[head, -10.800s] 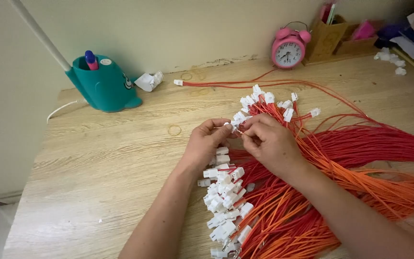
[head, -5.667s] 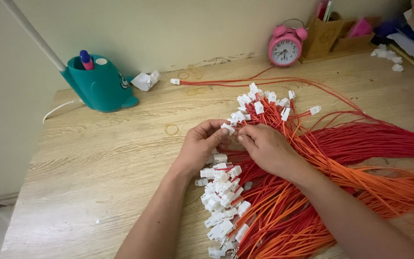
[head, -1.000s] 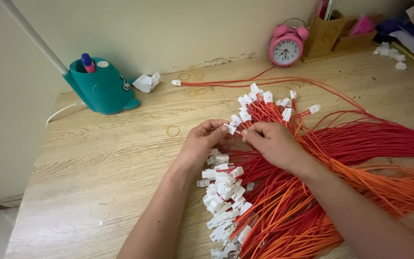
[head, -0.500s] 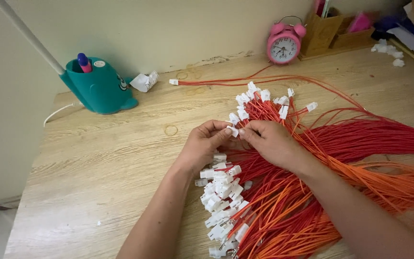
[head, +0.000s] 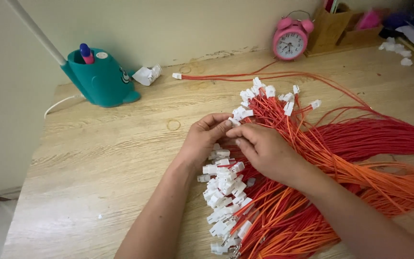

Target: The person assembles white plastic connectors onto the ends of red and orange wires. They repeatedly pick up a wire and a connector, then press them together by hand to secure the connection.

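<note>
Left hand [head: 202,144] and right hand [head: 264,151] still together, each grip pinching one white plug [head: 235,119] of the red wires [head: 312,139]; little changed, more plugs piled just below, bench [head: 97,168] beneath.

You face a pale wood-grain counter [head: 97,163] pushed against a plain cream wall [head: 178,24] (scuffed along its base), under soft, even light.
</note>
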